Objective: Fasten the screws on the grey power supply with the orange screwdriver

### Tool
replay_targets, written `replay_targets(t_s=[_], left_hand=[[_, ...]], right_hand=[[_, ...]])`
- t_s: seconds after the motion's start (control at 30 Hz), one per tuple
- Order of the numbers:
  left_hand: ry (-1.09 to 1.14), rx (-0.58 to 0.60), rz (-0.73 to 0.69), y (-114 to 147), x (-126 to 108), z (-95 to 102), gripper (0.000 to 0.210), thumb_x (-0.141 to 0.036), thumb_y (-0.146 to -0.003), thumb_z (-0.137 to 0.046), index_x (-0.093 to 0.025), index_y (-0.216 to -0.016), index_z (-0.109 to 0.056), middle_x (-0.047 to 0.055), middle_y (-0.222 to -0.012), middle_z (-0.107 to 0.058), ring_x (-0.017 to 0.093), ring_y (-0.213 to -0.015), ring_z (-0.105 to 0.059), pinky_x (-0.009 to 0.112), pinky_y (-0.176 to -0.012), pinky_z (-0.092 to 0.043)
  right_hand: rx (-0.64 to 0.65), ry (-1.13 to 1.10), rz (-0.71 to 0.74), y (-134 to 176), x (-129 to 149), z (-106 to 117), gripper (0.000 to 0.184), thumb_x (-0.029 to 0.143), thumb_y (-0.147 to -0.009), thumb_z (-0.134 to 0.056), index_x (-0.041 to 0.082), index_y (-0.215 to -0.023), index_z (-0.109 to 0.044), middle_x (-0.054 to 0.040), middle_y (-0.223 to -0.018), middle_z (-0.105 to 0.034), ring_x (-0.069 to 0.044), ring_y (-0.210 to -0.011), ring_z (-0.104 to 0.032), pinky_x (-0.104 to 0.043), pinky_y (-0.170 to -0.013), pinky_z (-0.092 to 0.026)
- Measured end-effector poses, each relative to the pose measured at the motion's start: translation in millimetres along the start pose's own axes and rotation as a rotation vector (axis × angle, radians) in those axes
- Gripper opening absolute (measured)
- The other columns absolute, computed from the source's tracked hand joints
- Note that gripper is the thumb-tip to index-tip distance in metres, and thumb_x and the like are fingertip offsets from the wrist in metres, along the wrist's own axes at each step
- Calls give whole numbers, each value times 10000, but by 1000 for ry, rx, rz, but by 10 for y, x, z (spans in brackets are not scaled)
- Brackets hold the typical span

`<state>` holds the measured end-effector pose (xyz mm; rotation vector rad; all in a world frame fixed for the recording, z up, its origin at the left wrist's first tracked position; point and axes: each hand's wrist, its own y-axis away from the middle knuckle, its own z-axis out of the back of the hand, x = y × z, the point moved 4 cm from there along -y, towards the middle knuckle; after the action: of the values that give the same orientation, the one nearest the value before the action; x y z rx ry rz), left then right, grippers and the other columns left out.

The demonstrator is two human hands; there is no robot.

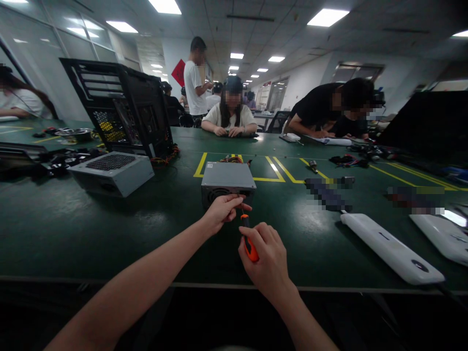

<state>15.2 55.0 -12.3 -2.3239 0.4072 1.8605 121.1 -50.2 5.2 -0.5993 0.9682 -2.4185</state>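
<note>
Right hand (265, 258) is closed round an orange screwdriver (249, 243), tip up toward a grey metal box (227, 181). Left hand (221, 212) pinches the thin shaft w/ fingertips, touching the box's front, by its round fan grille. Box sits mid green surface (73, 229), just behind both hands; wires poke out behind it. Second grey box (111, 173) & a black PC case (120, 107), open, parts inside, stand far left. White flat devices (391, 246) lie right, near the front edge. Lots of open room left of the hands. Yellow lines mark the surface. No writing readable. Other people sit at the far side.
</note>
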Motion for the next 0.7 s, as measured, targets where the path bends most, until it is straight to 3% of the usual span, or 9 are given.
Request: replay_targets(t_s=[0.17, 0.33, 0.43, 0.57, 0.7], left_hand=[[8, 16, -22, -3, -12, -5, 222, -215, -816, -500, -88, -984, -571, 92, -770, -680, -17, -311, -313, 139, -319, -155], [33, 12, 3, -4, -27, -9, 225, -208, -819, -485, -84, -990, -560, 88, -731, -682, -12, -295, -293, 150, -317, -146], [35, 17, -2, -11, -14, 2, 223, -208, -816, -484, -80, -983, -559, 92, -732, -684, -10, -292, -292, 152, -317, -141], [32, 31, -20, -12, -7, 7, 242, -225, -816, -490, -81, -1001, -552, 102, -770, -686, -13, -299, -305, 148, -320, -143], [20, 13, 8, 0, -18, -3, 234, -215, -827, -477, -82, -1006, -547, 93, -760, -684, -11, -301, -313, 145, -319, -148]], right_hand=[[32, -67, -109, -6, -25, -8, 322, 376, -843, -482, 148, -1070, -496, -34, -753, -557, -156, -631, -522, -271, -590, -385], [-39, -10, -26, 2, -10, 4, 130, 197, -834, -450, 179, -917, -548, -28, -709, -535, -157, -640, -498, -277, -610, -370], [-15, 1, -20, -7, -5, 13, 126, 220, -824, -473, 195, -890, -577, -40, -739, -527, -172, -687, -488, -295, -642, -370], [14, -68, -54, 3, -21, 15, 273, 278, -844, -476, 139, -1077, -501, -54, -827, -579, -158, -676, -508, -290, -635, -380], [-13, -9, -21, 7, -14, 2, 186, 176, -819, -461, 164, -977, -558, -40, -745, -542, -168, -671, -487, -295, -635, -371]])
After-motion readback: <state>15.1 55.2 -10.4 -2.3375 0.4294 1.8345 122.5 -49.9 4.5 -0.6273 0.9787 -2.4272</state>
